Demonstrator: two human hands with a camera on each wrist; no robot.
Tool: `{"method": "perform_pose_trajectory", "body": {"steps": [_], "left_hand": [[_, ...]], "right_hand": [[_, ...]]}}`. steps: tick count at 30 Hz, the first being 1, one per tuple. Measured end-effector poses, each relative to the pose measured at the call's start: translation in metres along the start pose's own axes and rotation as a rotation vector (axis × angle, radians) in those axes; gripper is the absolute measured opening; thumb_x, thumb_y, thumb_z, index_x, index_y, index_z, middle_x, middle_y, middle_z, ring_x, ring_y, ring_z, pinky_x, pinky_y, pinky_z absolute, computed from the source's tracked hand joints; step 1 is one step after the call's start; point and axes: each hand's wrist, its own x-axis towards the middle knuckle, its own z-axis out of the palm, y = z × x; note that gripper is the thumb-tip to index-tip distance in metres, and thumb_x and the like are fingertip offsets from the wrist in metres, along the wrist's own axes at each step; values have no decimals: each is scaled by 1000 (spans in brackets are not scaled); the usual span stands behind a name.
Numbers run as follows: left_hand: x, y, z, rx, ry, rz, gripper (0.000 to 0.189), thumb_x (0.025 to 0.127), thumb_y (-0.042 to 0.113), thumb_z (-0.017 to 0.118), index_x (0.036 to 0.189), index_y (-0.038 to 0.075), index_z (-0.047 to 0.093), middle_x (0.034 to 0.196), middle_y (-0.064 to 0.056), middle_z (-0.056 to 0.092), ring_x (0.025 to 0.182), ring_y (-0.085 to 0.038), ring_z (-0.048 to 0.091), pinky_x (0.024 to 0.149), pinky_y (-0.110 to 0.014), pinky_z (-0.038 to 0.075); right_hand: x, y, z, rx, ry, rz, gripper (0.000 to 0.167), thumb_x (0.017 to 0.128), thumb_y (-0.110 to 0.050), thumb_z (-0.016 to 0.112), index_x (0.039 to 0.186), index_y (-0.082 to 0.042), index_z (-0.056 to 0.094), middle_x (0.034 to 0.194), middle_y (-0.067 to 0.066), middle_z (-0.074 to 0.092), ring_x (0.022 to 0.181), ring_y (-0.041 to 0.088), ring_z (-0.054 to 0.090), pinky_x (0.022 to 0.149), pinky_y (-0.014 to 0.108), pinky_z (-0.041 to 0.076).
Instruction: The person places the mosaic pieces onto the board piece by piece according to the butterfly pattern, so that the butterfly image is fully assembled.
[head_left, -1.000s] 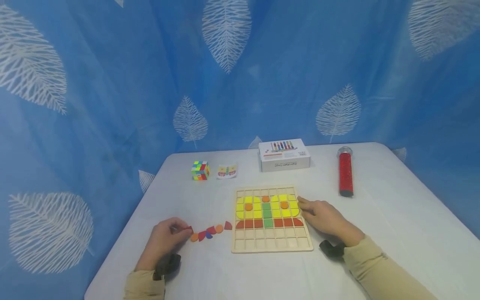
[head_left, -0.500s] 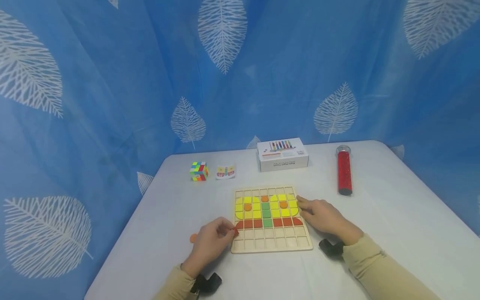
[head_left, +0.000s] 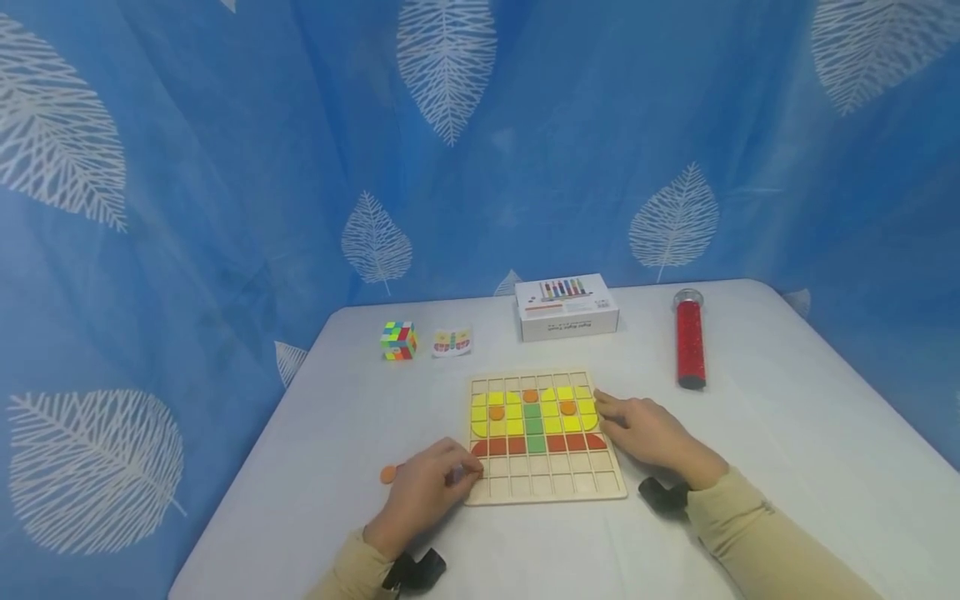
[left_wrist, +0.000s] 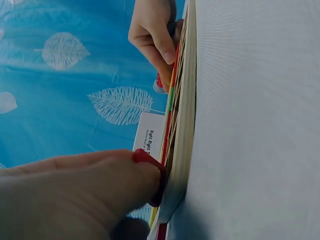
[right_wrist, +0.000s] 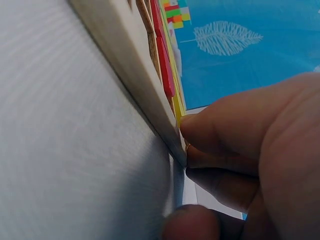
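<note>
My left hand (head_left: 426, 496) is at the lower left edge of the wooden grid board (head_left: 551, 485). Between thumb and finger it pinches a small red puzzle piece (left_wrist: 143, 156), which is at the board's edge in the left wrist view. My right hand (head_left: 652, 429) holds the board's right edge, thumb and fingertips right at the rim. Flat yellow pieces (head_left: 551, 427), red pieces (head_left: 497, 446), green pieces (head_left: 532, 423) and orange discs (head_left: 530, 396) lie in the grid in a butterfly pattern. Left of the board an orange disc (head_left: 387, 474) shows; the pieces near it are hidden by my left hand.
Behind the board are a puzzle cube (head_left: 399, 340), a card with a butterfly picture (head_left: 452, 342) and a white box (head_left: 567, 308). A red glittery tube (head_left: 690, 340) with a clear end lies at the right. A blue leaf-patterned curtain (head_left: 525, 192) surrounds the white table (head_left: 337, 400).
My left hand has moved right with the red piece, from the loose pieces to the board's left edge, lowering slightly in the last half second. My right hand has stayed at the board's edge.
</note>
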Motion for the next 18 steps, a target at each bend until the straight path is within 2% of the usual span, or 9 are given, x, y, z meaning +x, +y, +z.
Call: {"method": "perform_pose_trajectory", "body": {"steps": [5, 8, 10, 12, 14, 15, 16, 17, 18], "left_hand": [[-1, 0, -4, 113, -35, 96, 14, 87, 20, 83, 99, 26, 82, 98, 15, 76, 92, -3, 71, 79, -26, 58], [-2, 1, -8, 157, -75, 136, 16, 90, 25, 80, 106, 26, 82, 105, 15, 78, 100, -5, 73, 82, -28, 59], [-4, 2, -11, 186, -113, 152, 23, 90, 30, 78, 112, 26, 81, 112, 14, 77, 103, -7, 74, 69, -23, 56], [-6, 3, -13, 198, -149, 151, 29, 91, 36, 76, 118, 26, 79, 118, 12, 75, 102, -8, 74, 53, -18, 46], [-8, 3, -13, 196, -179, 134, 32, 93, 36, 74, 123, 26, 77, 124, 12, 73, 102, -9, 74, 45, -16, 33], [-9, 3, -13, 180, -177, 122, 33, 94, 35, 73, 125, 26, 76, 127, 12, 72, 100, -11, 75, 44, -16, 28], [-10, 2, -13, 179, -154, 110, 33, 94, 34, 72, 126, 26, 75, 128, 12, 71, 102, -10, 74, 46, -15, 32], [-10, 1, -13, 176, -103, 96, 31, 94, 32, 73, 125, 25, 76, 128, 12, 71, 102, -10, 74, 50, -16, 40], [-11, -1, -14, 173, -24, 84, 29, 93, 28, 74, 122, 23, 78, 125, 10, 73, 101, -11, 75, 54, -18, 46]], "right_hand": [[0, -1, 1, 9, -12, 11, 45, 99, -22, 63, 140, -4, 62, 153, 13, 52, 140, 46, 46, 110, 63, 41], [1, -2, 1, 14, -21, 24, 46, 99, -24, 63, 141, -5, 61, 154, 12, 51, 141, 46, 46, 110, 63, 40], [1, -2, 0, 13, -26, 28, 46, 99, -24, 63, 141, -5, 61, 155, 12, 50, 141, 46, 46, 110, 64, 40], [1, -3, 0, 8, -27, 25, 46, 99, -24, 63, 141, -5, 61, 154, 13, 51, 141, 46, 46, 110, 63, 41], [1, -3, 0, 4, -27, 24, 46, 99, -24, 63, 140, -4, 62, 154, 13, 51, 141, 47, 46, 109, 64, 41], [1, -3, -1, 2, -26, 23, 46, 99, -24, 63, 140, -4, 62, 154, 13, 51, 141, 47, 46, 109, 63, 41], [0, -3, -1, 5, -24, 26, 45, 99, -24, 64, 140, -5, 62, 154, 12, 51, 141, 46, 46, 110, 63, 40], [0, -3, -1, 6, -23, 24, 45, 99, -24, 64, 140, -4, 62, 154, 13, 51, 141, 46, 46, 110, 63, 40], [-1, -3, -1, 6, -22, 23, 45, 99, -24, 64, 140, -4, 62, 154, 12, 51, 141, 46, 46, 110, 63, 40]]}}
